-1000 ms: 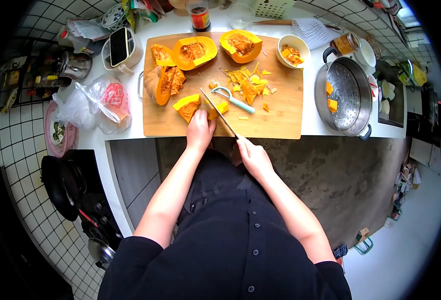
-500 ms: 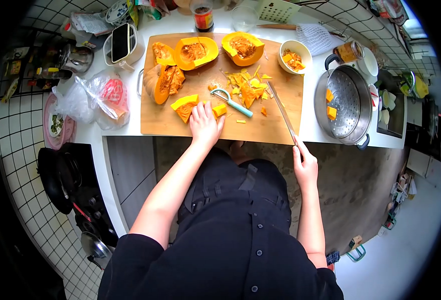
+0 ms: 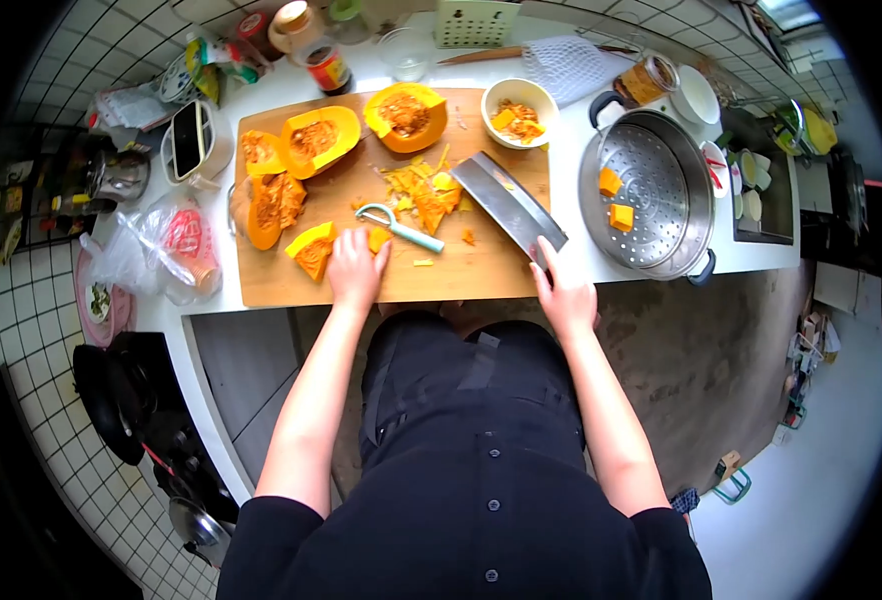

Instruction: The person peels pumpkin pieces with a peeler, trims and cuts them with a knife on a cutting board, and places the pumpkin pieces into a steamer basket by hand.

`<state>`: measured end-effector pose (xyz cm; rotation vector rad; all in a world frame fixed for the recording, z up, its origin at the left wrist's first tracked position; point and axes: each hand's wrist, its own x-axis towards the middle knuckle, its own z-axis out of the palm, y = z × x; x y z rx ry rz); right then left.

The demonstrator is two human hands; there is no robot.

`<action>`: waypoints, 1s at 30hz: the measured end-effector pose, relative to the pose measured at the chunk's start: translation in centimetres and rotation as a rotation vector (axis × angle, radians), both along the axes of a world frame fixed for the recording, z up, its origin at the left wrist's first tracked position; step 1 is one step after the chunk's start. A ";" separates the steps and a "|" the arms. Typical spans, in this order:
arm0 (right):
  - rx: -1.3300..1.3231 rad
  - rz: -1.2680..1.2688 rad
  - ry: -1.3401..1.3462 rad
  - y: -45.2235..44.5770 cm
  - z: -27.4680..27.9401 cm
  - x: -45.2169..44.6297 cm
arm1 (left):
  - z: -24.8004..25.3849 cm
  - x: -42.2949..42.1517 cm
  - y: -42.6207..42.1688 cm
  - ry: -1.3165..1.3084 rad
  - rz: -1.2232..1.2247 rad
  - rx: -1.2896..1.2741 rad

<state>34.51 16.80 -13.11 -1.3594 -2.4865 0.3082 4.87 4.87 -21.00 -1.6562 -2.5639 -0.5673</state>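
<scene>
My right hand [image 3: 567, 292] grips the handle end of a cleaver [image 3: 507, 208], whose broad blade lies tilted flat over the right side of the wooden cutting board [image 3: 441, 280]. My left hand [image 3: 355, 272] is low on the board, with a small pumpkin chunk [image 3: 379, 239] between its thumb and fingers. A pumpkin wedge [image 3: 311, 250] sits just left of those fingers. Beside the chunk lies a peeler [image 3: 416, 235] with a pale blue handle. Peelings and a larger orange piece [image 3: 431, 205] are heaped mid-board. Cut pumpkin sections [image 3: 319, 140] with seedy insides line the back and left.
Right of the board stands a steel steamer pot [image 3: 661, 190] holding two pumpkin chunks. A white bowl [image 3: 531, 90] of pumpkin scraps is at the board's back right corner. Plastic bags [image 3: 186, 245] and a container with a phone [image 3: 189, 138] are to the left. A sauce bottle [image 3: 329, 72] stands behind.
The cleaver has turned from edge-on to showing its broad side, as my right hand rotated. My left hand stays by the small chunk. The whole view has shifted.
</scene>
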 end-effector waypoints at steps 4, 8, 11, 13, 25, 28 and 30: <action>-0.026 0.032 0.017 1.6 -2.6 0.7 | 0.6 0.3 0.2 -0.181 0.125 -0.034; -0.227 0.045 0.089 2.7 -4.1 1.1 | 2.2 1.4 -0.5 -0.385 0.252 0.032; -0.176 0.072 0.123 2.7 -5.6 1.2 | 5.0 3.3 0.4 -0.606 0.246 0.052; -0.119 0.075 0.134 2.6 -5.7 1.2 | 7.9 5.9 2.5 -0.715 0.150 0.040; 0.046 0.022 0.191 1.6 -7.6 1.2 | 10.0 24.6 26.5 -0.555 -0.700 -0.073; 0.027 0.009 0.160 1.5 -7.4 1.3 | 5.7 27.2 30.6 -0.527 -0.724 -0.107; 0.040 -0.005 0.184 1.4 -7.7 1.2 | 2.7 27.9 32.3 -0.651 -0.653 -0.274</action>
